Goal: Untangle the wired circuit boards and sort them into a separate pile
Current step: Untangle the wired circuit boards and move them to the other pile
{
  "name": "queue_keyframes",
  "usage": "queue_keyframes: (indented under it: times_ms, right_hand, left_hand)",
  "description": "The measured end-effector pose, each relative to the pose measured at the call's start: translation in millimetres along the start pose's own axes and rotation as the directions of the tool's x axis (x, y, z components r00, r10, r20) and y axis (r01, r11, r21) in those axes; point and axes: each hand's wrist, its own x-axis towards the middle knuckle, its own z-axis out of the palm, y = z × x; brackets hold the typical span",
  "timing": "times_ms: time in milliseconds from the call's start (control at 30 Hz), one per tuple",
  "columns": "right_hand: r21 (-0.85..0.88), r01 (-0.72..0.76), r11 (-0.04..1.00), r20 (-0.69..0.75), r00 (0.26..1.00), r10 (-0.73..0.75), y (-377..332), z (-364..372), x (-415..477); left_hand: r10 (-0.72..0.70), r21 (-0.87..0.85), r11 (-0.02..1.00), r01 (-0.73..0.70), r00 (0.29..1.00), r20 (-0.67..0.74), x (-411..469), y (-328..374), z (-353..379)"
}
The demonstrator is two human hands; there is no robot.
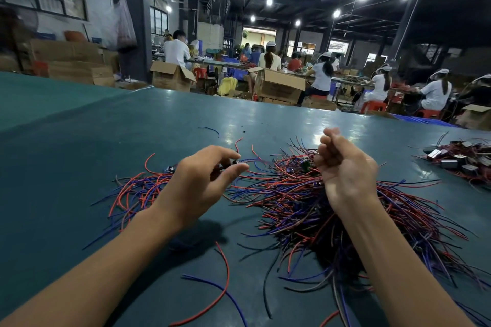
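A big tangle of red, blue and black wires with small boards [300,210] lies on the green table [106,135], under and right of centre. A thinner spread of wired boards [138,188] lies to the left. My left hand [202,183] hovers between them. Its thumb and fingertips pinch a small dark circuit board [232,163], whose wires trail right toward the tangle. My right hand [345,170] is raised over the tangle with its fingers curled tight. It seems to grip a wired dark green board [305,164] at its fingertips.
A separate heap of boxy black and silver parts with dark wires [457,160] sits at the far right. Loose red and blue wires [223,289] lie near the front edge. Beyond the table, seated workers and cardboard boxes [279,85] fill the hall.
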Motion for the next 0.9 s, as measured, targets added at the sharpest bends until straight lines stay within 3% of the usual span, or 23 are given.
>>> queue_keyframes:
  times_ms: [100,133,200,267,400,533,733,900]
  right_hand:
    - [0.014,0.055,0.998,0.022,0.998,-0.056,1.8,6.1,-3.4]
    - [-0.018,0.091,0.996,0.033,0.995,-0.09,3.2,9.5,-6.7]
    - [-0.091,0.153,0.984,0.086,0.986,-0.145,7.9,15.8,-15.2]
    - [-0.144,0.169,0.975,0.181,0.973,-0.142,13.4,21.5,-25.6]
    - [-0.338,0.359,0.87,0.407,0.889,-0.209,27.2,27.3,-40.7]
    - [-0.566,0.506,0.651,0.489,0.842,-0.228,47.6,33.3,-51.3]
    - [-0.602,0.266,0.753,0.475,0.877,0.07,63.5,42.4,-62.7]
    - [-0.535,0.12,0.836,0.482,0.856,0.186,62.8,43.3,-62.3]
  left_hand:
    - [-0.337,-0.267,0.896,0.354,0.935,0.111,3.8,-5.6,1.1]
    - [-0.426,-0.398,0.789,0.468,0.883,0.194,6.2,-7.2,0.1]
    - [-0.522,-0.637,0.469,0.612,0.774,0.359,11.3,-8.6,-2.8]
    - [-0.557,-0.743,0.186,0.643,0.692,0.46,15.5,-7.7,-5.3]
    - [-0.511,-0.761,-0.162,0.628,0.607,0.609,17.6,-4.4,-6.9]
    - [-0.425,-0.728,-0.201,0.656,0.611,0.668,15.8,-0.9,-4.2]
    - [-0.284,-0.64,-0.271,0.719,0.575,0.767,12.0,5.9,-1.3]
    - [-0.348,-0.633,-0.27,0.726,0.539,0.767,11.5,11.4,-1.0]
